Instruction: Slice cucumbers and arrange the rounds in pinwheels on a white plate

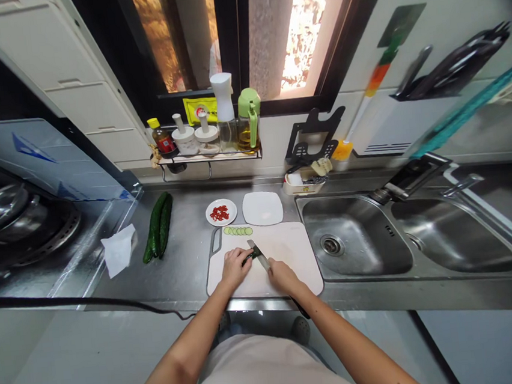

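My left hand rests on the white cutting board, fingers closed on a short dark green piece of cucumber. In my right hand is a kitchen knife, its blade pointing up and left against the cucumber's right side. The knife's dark handle end shows below my right wrist. A row of thin pale green cucumber slices lies along the board's upper left. Behind the board stand a white plate with chopped red pieces and a squarish white plate.
Whole cucumbers and a white paper sheet lie left on the steel counter. To the right is a double sink with a faucet. A pot sits on the stove, far left. Seasoning bottles line a wall shelf.
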Tool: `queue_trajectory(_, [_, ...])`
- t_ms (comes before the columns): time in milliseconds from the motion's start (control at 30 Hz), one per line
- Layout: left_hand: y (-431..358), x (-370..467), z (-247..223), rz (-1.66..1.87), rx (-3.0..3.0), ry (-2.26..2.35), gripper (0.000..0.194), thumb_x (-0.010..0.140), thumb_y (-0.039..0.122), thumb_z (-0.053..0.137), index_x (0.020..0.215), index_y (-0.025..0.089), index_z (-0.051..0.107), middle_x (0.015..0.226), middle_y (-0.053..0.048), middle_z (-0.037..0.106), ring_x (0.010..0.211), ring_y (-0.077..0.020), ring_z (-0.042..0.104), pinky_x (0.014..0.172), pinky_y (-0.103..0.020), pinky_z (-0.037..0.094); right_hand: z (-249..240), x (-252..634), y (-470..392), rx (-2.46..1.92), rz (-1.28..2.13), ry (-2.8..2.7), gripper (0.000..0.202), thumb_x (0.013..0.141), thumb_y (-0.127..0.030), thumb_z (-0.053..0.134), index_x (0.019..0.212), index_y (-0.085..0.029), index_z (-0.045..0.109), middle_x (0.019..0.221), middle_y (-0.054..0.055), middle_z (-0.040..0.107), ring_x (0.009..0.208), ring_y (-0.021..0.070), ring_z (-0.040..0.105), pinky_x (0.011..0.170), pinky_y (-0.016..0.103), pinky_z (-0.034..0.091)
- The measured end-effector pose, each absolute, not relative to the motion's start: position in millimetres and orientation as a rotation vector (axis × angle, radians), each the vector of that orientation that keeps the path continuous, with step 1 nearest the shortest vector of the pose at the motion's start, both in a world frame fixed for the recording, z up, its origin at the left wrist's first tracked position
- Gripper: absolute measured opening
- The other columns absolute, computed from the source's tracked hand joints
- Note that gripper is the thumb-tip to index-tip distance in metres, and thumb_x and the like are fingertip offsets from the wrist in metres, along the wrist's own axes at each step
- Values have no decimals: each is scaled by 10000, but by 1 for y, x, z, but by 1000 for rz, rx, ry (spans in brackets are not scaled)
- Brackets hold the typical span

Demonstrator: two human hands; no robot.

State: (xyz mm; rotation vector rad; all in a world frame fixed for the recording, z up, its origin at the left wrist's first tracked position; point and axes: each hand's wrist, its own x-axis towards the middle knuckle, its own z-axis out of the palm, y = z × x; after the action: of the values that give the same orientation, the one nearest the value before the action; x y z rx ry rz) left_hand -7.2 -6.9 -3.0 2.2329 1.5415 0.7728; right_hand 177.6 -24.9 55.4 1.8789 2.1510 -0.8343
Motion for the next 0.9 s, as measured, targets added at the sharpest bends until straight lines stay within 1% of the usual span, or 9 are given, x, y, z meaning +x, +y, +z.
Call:
queue_trajectory(333, [-8, -6, 4, 757, 2168, 1571, 342, 857, 291, 526, 1193, 280, 582, 973, -37, 621, 929, -183, 558, 884, -356, 374, 59, 193, -43, 1908, -861, 2143, 229, 892, -195, 390, 1058, -131, 534, 979, 139, 661, 884, 190, 627, 686, 247, 359])
queue_trajectory(500, [-10, -5, 6, 737, 2135, 1591, 348, 838, 296, 545, 1182, 274, 591, 1010, -38, 623, 946, -188, 556, 897, -360, 370, 66, 203, -43, 1969, -793, 2097, 222, 909, -217, 380, 1066, -151, 523, 960, 123, 659, 863, 186, 624, 653, 246, 339])
queue_trajectory(700, [-11, -4, 12, 774, 2041, 1661, 345, 831, 329, 563, 1169, 273, 605, 1052, -42, 624, 997, -193, 555, 938, -359, 372, 77, 211, -42, 1993, -583, 2103, 264, 936, -225, 327, 1115, -205, 521, 961, 84, 647, 840, 178, 610, 647, 260, 317])
queue_trajectory(800, [-5, -6, 15, 917, 1855, 1719, 319, 857, 334, 531, 1151, 248, 618, 1048, -56, 633, 997, -192, 563, 918, -346, 405, 84, 214, -42, 1995, -384, 2167, 298, 934, -201, 331, 1153, -245, 529, 994, 69, 624, 802, 160, 590, 647, 268, 298])
queue_trajectory(900, [5, -7, 23, 1082, 1599, 1728, 320, 881, 346, 494, 1143, 214, 622, 1047, -72, 641, 943, -176, 586, 870, -322, 446, 89, 218, -41, 2003, -149, 2301, 325, 922, -195, 378, 1191, -271, 545, 1008, 67, 608, 812, 160, 554, 676, 284, 283])
